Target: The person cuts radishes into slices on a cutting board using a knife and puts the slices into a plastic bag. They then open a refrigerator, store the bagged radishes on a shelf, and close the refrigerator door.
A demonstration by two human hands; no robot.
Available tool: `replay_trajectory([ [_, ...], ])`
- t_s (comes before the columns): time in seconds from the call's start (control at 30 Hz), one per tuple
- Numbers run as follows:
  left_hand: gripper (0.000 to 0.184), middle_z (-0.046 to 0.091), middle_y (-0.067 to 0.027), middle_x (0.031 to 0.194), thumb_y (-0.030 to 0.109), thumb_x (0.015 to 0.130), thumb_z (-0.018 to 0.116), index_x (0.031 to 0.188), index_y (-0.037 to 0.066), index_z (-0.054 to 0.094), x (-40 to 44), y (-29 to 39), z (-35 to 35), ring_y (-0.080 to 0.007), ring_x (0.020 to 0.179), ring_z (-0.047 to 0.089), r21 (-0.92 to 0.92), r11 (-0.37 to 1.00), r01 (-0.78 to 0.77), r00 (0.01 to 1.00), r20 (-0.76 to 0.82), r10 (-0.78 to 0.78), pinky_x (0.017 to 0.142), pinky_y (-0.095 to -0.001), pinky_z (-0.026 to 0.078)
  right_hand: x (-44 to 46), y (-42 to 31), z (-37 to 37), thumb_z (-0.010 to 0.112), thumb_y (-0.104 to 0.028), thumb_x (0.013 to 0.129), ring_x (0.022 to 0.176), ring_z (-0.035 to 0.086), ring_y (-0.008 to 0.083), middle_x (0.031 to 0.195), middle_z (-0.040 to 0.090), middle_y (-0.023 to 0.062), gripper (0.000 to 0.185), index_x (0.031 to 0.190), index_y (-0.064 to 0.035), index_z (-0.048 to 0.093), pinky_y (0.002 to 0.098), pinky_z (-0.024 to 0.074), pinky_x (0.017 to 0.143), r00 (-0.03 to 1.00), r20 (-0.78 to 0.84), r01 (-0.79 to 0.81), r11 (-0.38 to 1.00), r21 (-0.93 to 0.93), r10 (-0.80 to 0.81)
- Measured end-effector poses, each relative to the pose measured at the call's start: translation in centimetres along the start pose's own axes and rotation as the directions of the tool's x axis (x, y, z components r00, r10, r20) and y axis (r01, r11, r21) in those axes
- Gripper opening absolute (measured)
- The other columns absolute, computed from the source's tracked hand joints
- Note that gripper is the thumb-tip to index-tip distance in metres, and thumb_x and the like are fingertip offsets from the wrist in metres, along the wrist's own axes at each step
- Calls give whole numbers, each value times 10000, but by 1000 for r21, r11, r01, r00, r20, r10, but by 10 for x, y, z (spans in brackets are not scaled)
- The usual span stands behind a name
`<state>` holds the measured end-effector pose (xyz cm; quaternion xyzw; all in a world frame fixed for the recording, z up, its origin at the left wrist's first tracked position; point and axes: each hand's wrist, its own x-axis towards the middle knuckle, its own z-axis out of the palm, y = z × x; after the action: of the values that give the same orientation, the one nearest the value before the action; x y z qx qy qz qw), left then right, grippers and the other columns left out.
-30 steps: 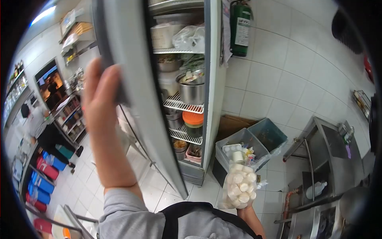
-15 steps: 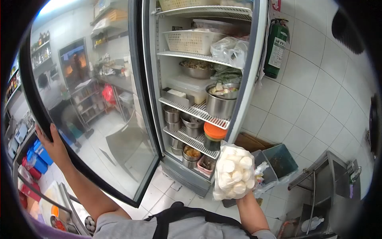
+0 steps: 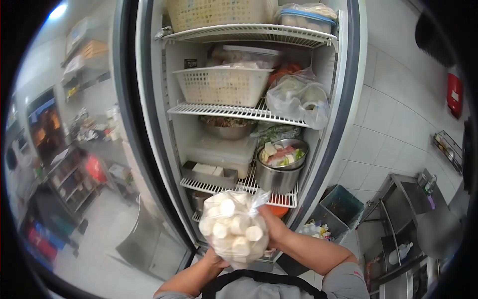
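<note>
A clear plastic bag of pale, round-ended chunks (image 3: 234,231) is in front of my body, facing the open fridge. My left hand (image 3: 215,258) supports the bag from its lower left side, fingers partly hidden behind it. On the other side, my right hand (image 3: 273,224) grips the bag near its gathered top, and its fingertips are hidden too. Just beyond the bag is a wire shelf (image 3: 289,200) with a steel pot (image 3: 276,178), a bowl of cut vegetables and pink pieces (image 3: 283,154) on top of it, and a metal tray with white blocks (image 3: 209,173).
Higher up are a perforated plastic basket (image 3: 221,87) and a knotted plastic bag (image 3: 298,97). The glass door (image 3: 149,149) stands open at left. Bins (image 3: 343,207) and a steel sink (image 3: 406,199) are on the right.
My left hand has left the door edge and now holds the bag with my right. The bag has moved left, and my view is closer to the shelves.
</note>
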<state>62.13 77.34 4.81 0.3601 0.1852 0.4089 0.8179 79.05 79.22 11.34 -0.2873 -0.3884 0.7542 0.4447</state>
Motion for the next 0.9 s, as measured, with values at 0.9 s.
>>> replay_trajectory([
  [0.9, 985, 374, -155, 1438, 796, 775, 395, 1459, 104, 242, 14, 115, -58, -344, 1277, 433, 3, 742, -671, 739, 83, 668, 1015, -525, 420, 76, -248, 17, 670, -223, 815, 994, 550, 273, 1226, 542, 91, 199, 1011, -197, 695, 452, 410, 864, 338, 661, -436, -734, -520, -669],
])
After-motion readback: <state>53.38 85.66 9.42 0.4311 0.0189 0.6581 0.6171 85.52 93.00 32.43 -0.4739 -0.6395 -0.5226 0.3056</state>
